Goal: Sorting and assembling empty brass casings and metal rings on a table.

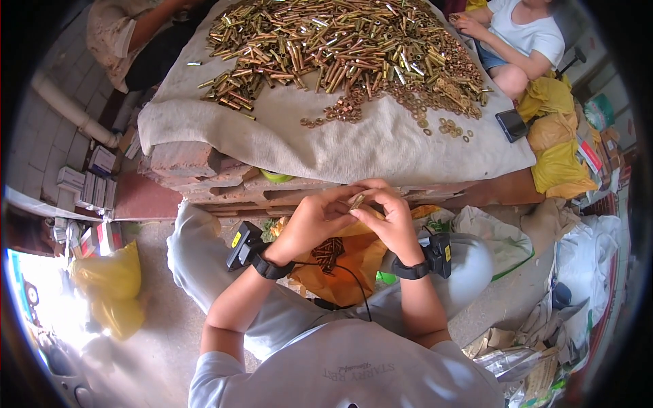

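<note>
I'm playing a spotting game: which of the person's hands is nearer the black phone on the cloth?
Right. The right hand is to the left of the phone and closer to the person's body; the left hand is beside it, even farther left.

I see room over the near part of the beige cloth point(272, 146). A big heap of brassy metal tubes point(326, 47) blocks the back.

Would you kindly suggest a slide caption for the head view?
Left hand and right hand hold a brass-coloured piece before a cloth heaped with metal tubes.
</note>
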`<act>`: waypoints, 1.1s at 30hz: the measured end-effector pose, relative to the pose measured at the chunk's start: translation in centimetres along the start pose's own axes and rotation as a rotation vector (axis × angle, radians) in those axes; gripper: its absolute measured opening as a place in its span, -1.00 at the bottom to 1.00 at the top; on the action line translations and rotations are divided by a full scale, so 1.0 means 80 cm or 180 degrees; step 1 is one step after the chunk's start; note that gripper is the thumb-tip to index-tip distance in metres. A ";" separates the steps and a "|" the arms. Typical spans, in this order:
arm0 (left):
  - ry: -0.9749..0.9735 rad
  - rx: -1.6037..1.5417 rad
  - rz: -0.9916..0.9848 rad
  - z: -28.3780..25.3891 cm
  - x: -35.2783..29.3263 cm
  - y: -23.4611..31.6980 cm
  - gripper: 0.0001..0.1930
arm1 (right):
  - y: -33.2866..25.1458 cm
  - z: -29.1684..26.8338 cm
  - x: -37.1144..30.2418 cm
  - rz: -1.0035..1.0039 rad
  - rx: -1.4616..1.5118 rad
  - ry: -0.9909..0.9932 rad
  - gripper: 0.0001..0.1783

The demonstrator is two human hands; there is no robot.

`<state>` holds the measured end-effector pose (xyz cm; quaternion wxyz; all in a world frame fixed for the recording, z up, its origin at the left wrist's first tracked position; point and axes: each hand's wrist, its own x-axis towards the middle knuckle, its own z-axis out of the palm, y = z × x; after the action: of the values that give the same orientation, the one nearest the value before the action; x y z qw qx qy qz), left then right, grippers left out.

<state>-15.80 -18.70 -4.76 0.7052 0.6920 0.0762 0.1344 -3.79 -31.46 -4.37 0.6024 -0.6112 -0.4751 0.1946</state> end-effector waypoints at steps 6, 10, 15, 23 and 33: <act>-0.0023 -0.0525 -0.0048 -0.004 0.002 -0.009 -0.66 | -0.004 0.004 0.006 0.0021 -0.0772 -0.0275 -0.84; 0.0178 -0.0511 -0.0213 -0.015 0.001 -0.004 -0.68 | -0.007 -0.006 0.025 0.0207 -0.0608 -0.0134 -0.89; 0.0114 -0.0361 -0.0206 -0.012 0.008 -0.007 -0.72 | 0.011 -0.038 0.098 -0.0430 -0.1752 0.1046 -0.90; 0.0054 -0.0365 -0.0293 -0.018 0.001 -0.012 -0.76 | 0.021 -0.051 0.152 -0.0286 -0.2711 0.0187 -0.77; -0.0025 -0.0367 -0.0348 -0.018 0.001 -0.008 -0.79 | 0.029 -0.033 0.157 -0.0205 -0.2484 0.0251 -0.75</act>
<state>-16.07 -17.26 -5.41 0.7505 0.6455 0.1032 0.0971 5.06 -22.27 -1.82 0.3484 -0.7861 -0.5088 -0.0433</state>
